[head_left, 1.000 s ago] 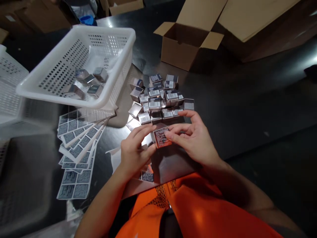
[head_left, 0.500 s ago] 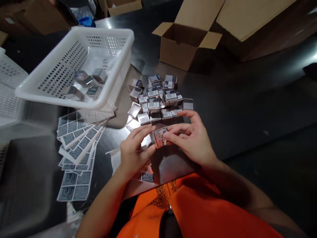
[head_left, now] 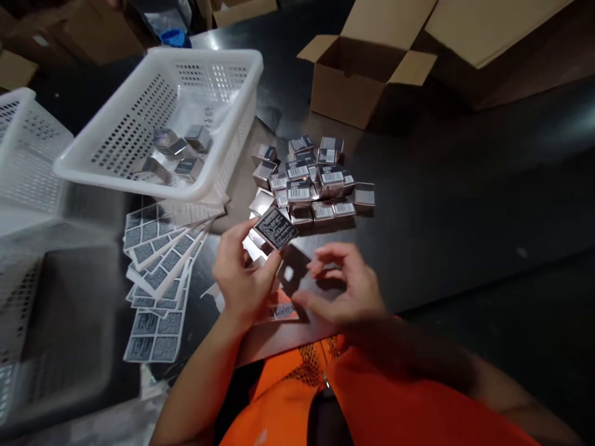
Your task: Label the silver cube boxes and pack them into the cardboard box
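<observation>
Currently, my left hand point(head_left: 244, 266) grips a small box point(head_left: 276, 229) between thumb and fingers, raised at the near left edge of a loose pile of boxes point(head_left: 298, 191), its dark printed face tilted up towards me. My right hand point(head_left: 344, 282) hangs apart from it, thumb and curled fingers well separated, with nothing visible between them, though blur hides the finer detail.

So the box depends on one hand alone. Its sides look glossy, and with the hold close to its edges, I judge that a small slip of the thumb could let it twist out and drop. It could then knock into the pile, where some boxes sit unevenly on others and might topple. My thumb is also close to the lower corner of the printed face; rubbing there could scuff the print.

Below my left wrist, a printed sheet point(head_left: 283, 306) lies near the edge of the surface point(head_left: 427, 217); a low sweep of either hand might drag it off. Further left, the white basket point(head_left: 255, 67) seems to overlap the far end of the fanned sheets point(head_left: 155, 334), so a bump to it could crease or scatter them.
</observation>
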Demonstrator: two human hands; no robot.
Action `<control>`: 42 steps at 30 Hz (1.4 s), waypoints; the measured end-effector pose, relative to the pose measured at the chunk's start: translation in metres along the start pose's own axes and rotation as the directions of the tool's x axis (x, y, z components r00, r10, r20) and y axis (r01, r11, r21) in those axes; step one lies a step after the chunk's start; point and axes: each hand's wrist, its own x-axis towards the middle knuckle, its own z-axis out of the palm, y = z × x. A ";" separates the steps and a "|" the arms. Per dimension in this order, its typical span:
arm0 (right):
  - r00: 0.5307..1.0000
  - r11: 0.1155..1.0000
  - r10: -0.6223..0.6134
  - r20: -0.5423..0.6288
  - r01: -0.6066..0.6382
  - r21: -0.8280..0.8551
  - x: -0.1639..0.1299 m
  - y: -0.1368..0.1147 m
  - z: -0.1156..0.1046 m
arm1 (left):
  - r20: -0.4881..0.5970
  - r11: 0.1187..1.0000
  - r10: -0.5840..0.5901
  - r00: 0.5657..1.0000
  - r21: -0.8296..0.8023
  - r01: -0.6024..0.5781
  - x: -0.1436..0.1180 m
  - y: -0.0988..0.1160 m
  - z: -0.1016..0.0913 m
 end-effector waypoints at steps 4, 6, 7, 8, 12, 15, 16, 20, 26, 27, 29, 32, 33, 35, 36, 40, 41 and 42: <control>0.966 0.998 0.057 0.252 -0.049 -0.038 -0.011 0.000 0.021 | -0.051 0.998 -0.056 0.997 0.022 0.058 -0.001 -0.002 0.001; 0.974 0.996 -0.034 0.226 0.051 -0.071 -0.008 0.004 0.025 | -0.051 0.997 -0.071 0.996 0.009 0.072 0.000 -0.003 0.001; 0.969 0.982 -0.128 0.213 0.154 -0.113 -0.006 0.006 0.026 | -0.051 0.997 -0.079 0.996 0.012 0.080 0.000 -0.004 0.001; 0.947 0.945 -0.247 0.204 0.282 -0.167 -0.004 0.007 0.025 | -0.050 0.995 -0.093 0.994 0.022 0.094 0.001 -0.004 0.000; 0.746 0.637 -0.638 0.191 0.651 -0.413 -0.005 0.007 0.024 | -0.036 0.981 -0.191 0.981 0.038 0.192 0.007 -0.005 -0.002; 0.646 0.493 -0.742 0.182 0.708 -0.506 -0.006 0.002 0.025 | -0.009 0.958 -0.286 0.958 -0.005 0.286 0.010 -0.007 -0.001; 0.632 0.475 -0.753 0.183 0.715 -0.513 -0.006 0.001 0.025 | 0.000 0.951 -0.310 0.951 -0.018 0.310 0.011 -0.007 0.000; 0.614 0.453 -0.761 0.209 0.734 -0.506 -0.006 -0.001 0.025 | 0.025 0.932 -0.359 0.933 -0.050 0.359 0.012 -0.004 0.001; 0.461 0.395 -0.848 0.262 0.879 -0.266 -0.014 -0.006 0.013 | 0.159 0.792 -0.533 0.831 -0.252 0.556 0.013 -0.005 0.004; 0.453 0.414 -0.851 0.267 0.890 -0.191 -0.013 -0.009 0.007 | 0.216 0.735 -0.545 0.810 -0.342 0.586 0.012 -0.007 0.007; 0.469 0.474 -0.842 0.267 0.879 -0.050 -0.008 -0.014 -0.007 | 0.329 0.569 -0.529 0.782 -0.547 0.614 0.012 -0.010 0.014; 0.570 0.586 -0.801 0.183 0.809 0.039 0.005 -0.024 -0.032 | 0.458 0.352 -0.449 0.767 -0.698 0.624 0.011 -0.012 0.022; 0.620 0.627 -0.776 0.117 0.779 0.033 0.010 -0.026 -0.039 | 0.473 0.341 -0.425 0.772 -0.706 0.621 0.010 -0.011 0.022; 0.702 0.702 -0.712 -0.011 0.712 0.007 0.019 -0.028 -0.051 | 0.450 0.409 -0.392 0.802 -0.696 0.590 0.009 -0.008 0.020; 0.732 0.733 -0.679 -0.061 0.680 0.002 0.023 -0.027 -0.054 | 0.434 0.461 -0.380 0.817 -0.677 0.574 0.009 -0.006 0.018; 0.855 0.858 -0.493 -0.159 0.508 0.077 0.034 -0.027 -0.057 | 0.464 0.549 -0.366 0.807 -0.592 0.589 0.009 -0.001 0.011; 0.902 0.899 -0.401 -0.161 0.421 0.119 0.035 -0.029 -0.055 | 0.474 0.540 -0.361 0.803 -0.596 0.594 0.009 -0.001 0.009; 0.949 0.937 -0.283 -0.136 0.304 0.170 0.036 -0.031 -0.054 | 0.476 0.531 -0.352 0.806 -0.608 0.591 0.009 0.000 0.009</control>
